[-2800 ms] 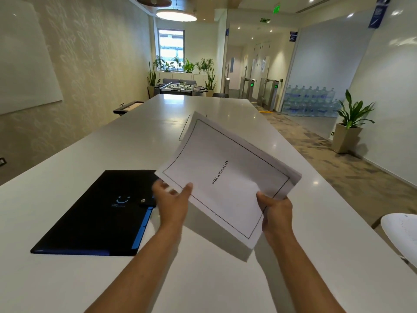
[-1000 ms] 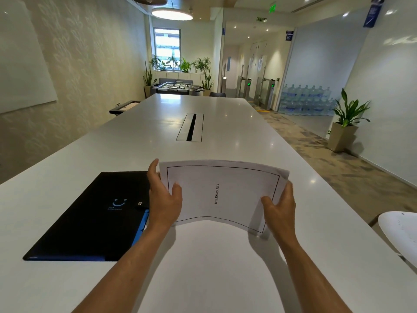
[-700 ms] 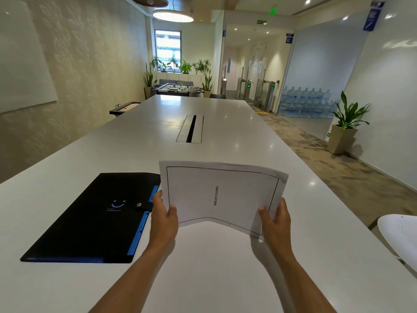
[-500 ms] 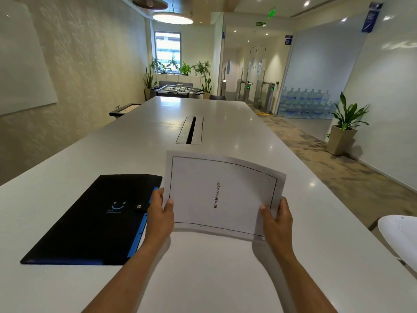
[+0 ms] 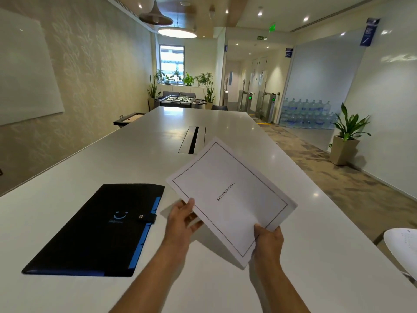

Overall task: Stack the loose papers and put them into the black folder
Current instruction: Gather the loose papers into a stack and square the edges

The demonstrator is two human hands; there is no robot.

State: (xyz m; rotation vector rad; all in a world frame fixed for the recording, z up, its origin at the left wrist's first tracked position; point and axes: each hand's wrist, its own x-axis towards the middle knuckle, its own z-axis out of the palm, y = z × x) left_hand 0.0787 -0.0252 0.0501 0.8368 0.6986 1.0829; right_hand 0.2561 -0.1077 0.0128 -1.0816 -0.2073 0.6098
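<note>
Both hands, left (image 5: 182,219) and right (image 5: 268,241), grip the papers (image 5: 230,195).

**One head-worn view, down the table's length**

We get a single wide-angle view from the person's head, looking forward and slightly down along the white table (image 5: 140,154) towards the far window (image 5: 172,62). Both forearms enter from the bottom edge, close to us. No second view overlaps it.

I saw the folder (image 5: 99,231) lying on the table (image 5: 316,256) to the left, the papers (image 5: 230,197) raised just right of it, between my left hand (image 5: 182,222) and right hand (image 5: 268,240).
</note>
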